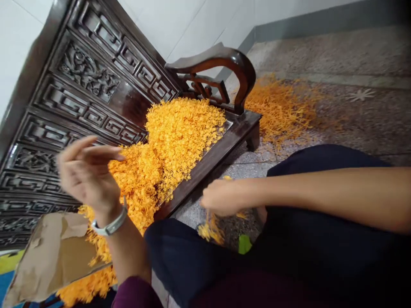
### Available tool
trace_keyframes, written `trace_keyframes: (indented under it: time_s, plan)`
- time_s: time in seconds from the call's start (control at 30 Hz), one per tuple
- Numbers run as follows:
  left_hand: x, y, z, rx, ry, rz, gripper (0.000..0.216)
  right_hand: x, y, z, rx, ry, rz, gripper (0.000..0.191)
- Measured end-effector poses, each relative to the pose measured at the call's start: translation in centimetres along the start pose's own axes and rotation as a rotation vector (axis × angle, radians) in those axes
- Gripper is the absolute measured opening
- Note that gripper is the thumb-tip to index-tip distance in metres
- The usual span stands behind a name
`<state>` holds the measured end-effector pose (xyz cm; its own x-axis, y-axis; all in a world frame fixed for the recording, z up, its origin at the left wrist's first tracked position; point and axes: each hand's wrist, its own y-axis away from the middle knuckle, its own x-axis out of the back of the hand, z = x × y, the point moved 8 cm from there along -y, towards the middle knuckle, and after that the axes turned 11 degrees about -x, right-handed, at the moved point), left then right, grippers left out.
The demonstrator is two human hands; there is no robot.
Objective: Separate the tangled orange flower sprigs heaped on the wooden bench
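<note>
Gripping a small bunch of orange strands [210, 229] in the right hand [221, 196], closed to a fist just off the front edge of the dark carved bench [218, 152]. Letting loose ends hang from under the fist, long axis running roughly away from the bench's armrest end. Holding the left hand [91, 171] raised in front of the bench's backrest, half open, fingers bent and pointing toward the armrest end, with a pale wristband [112, 226] below. Cannot tell whether anything thin sits between those blurred fingertips. Can see a ruffled orange pile [186, 132] heaped along the bench seat, from the armrest to a cardboard piece [70, 256] near the opposite end, with a strip of dark wood left bare at the front edge. Have only a narrow gap of floor between bench and dark-trousered knees [173, 248], shared with a green scrap [245, 244]. Find wider floor past the armrest end, bearing a heap of orange stems [282, 111], partly hidden behind the armrest, and a pale star-shaped thing [362, 94] farther off. Cannot count the strands inside the fist, covered by fingers.
</note>
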<state>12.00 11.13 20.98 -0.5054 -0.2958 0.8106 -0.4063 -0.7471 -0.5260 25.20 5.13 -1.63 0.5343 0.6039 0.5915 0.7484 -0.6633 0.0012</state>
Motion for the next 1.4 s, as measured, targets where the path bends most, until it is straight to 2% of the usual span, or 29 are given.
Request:
trace_keyframes:
  time_s: [0.03, 0.07, 0.1, 0.17, 0.2, 0.23, 0.33, 0.43, 0.53, 0.6, 0.7, 0.8, 0.83, 0.87, 0.93, 0.97, 1.0, 1.03, 1.07, 1.13, 1.17, 1.2, 1.23, 1.27, 1.3, 1.33, 1.37, 1.4]
  plan:
    - [-0.6, 0.8, 1.5, -0.078, 0.045, 0.037, 0.064, 2.0, -0.3, -0.4, -0.012, -0.006, 0.012, 0.027]
    - [-1.7, 1.5, 2.8, -0.161, 0.082, 0.016, 0.054, 3.8, -0.8, -0.6, -0.026, -0.035, 0.02, 0.027]
    - [-3.1, 1.9, 3.8, -0.236, 0.103, -0.073, 0.047, 5.5, -1.3, -0.6, -0.05, -0.086, 0.046, 0.032]
    - [-6.6, 2.8, 4.7, -0.32, 0.08, -0.351, 0.046, 8.4, -2.3, 0.0, -0.117, -0.222, 0.119, 0.04]
    - [-7.6, 3.0, 4.6, -0.336, 0.056, -0.43, 0.05, 9.5, -2.7, 0.5, -0.148, -0.291, 0.165, 0.042]
    - [-8.1, 3.1, 4.3, -0.339, 0.037, -0.454, 0.054, 10.3, -2.9, 0.8, -0.17, -0.351, 0.208, 0.043]
    - [-7.4, 2.5, 2.5, -0.279, 0.034, -0.324, 0.042, 11.6, -3.0, 0.7, -0.143, -0.49, 0.26, 0.043]
    - [-4.9, 2.6, 1.2, -0.24, 0.062, -0.145, 0.019, 11.5, -2.8, -1.2, -0.026, -0.58, 0.189, 0.046]
    - [-2.7, 3.0, 0.4, -0.231, 0.032, 0.002, 0.014, 11.5, -2.8, -3.2, 0.059, -0.564, 0.173, 0.054]
    - [-1.9, 3.1, -1.4, -0.169, 0.039, 0.096, 0.014, 11.1, -2.9, -4.4, 0.073, -0.498, 0.211, 0.058]
    - [-0.8, 2.9, -6.7, -0.02, 0.097, 0.278, 0.013, 8.8, -2.7, -7.0, 0.131, -0.338, 0.192, 0.058]
    - [1.9, 3.4, -13.7, 0.179, 0.121, 0.534, 0.014, 3.9, -1.4, -9.8, 0.274, -0.14, -0.037, 0.054]
    - [2.6, 3.6, -15.4, 0.243, 0.128, 0.563, 0.014, 2.2, -0.9, -10.2, 0.303, -0.081, -0.127, 0.053]
    - [3.4, 3.7, -16.2, 0.253, 0.127, 0.578, 0.014, 0.8, -0.4, -10.1, 0.31, -0.032, -0.201, 0.052]
    - [4.9, 3.6, -15.4, 0.176, 0.148, 0.57, 0.015, -1.1, -0.1, -9.1, 0.278, 0.05, -0.292, 0.052]
    - [5.3, 3.4, -14.0, 0.108, 0.168, 0.526, 0.016, -1.5, -0.3, -8.3, 0.247, 0.091, -0.309, 0.052]
    - [5.3, 2.8, -12.3, 0.037, 0.201, 0.428, 0.017, -1.7, -0.6, -7.5, 0.216, 0.133, -0.315, 0.052]
    - [4.5, 2.1, -10.3, -0.024, 0.248, 0.252, 0.016, -1.8, -0.9, -6.7, 0.185, 0.172, -0.317, 0.053]
    - [2.9, 1.5, -8.4, -0.073, 0.306, 0.0, 0.014, -1.8, -1.3, -6.0, 0.152, 0.205, -0.317, 0.054]
    - [-1.1, 1.5, -5.4, -0.128, 0.429, -0.591, 0.012, -1.7, -1.8, -5.2, 0.11, 0.253, -0.325, 0.055]
    - [-2.4, 1.5, -5.0, -0.127, 0.467, -0.796, 0.013, -1.7, -1.9, -5.2, 0.104, 0.268, -0.338, 0.056]
    - [-3.1, 0.7, -5.4, -0.11, 0.478, -0.849, 0.016, -1.9, -1.9, -5.2, 0.106, 0.28, -0.354, 0.055]
    - [-3.1, -1.1, -6.7, -0.081, 0.466, -0.748, 0.022, -2.1, -1.8, -5.4, 0.112, 0.291, -0.37, 0.054]
    - [-2.5, -3.2, -8.5, -0.042, 0.43, -0.545, 0.03, -2.3, -1.6, -5.6, 0.118, 0.303, -0.387, 0.052]
    - [-1.3, -5.1, -10.7, -0.003, 0.376, -0.274, 0.04, -2.5, -1.4, -5.7, 0.119, 0.312, -0.401, 0.051]
    - [-0.5, -6.1, -12.6, 0.033, 0.326, -0.092, 0.052, -2.6, -1.2, -5.7, 0.112, 0.317, -0.41, 0.05]
    - [-0.2, -6.6, -14.0, 0.062, 0.283, 0.014, 0.062, -2.7, -1.0, -5.7, 0.099, 0.318, -0.412, 0.049]
    - [-0.2, -6.7, -15.0, 0.083, 0.253, 0.062, 0.071, -2.6, -0.9, -5.7, 0.086, 0.314, -0.407, 0.048]
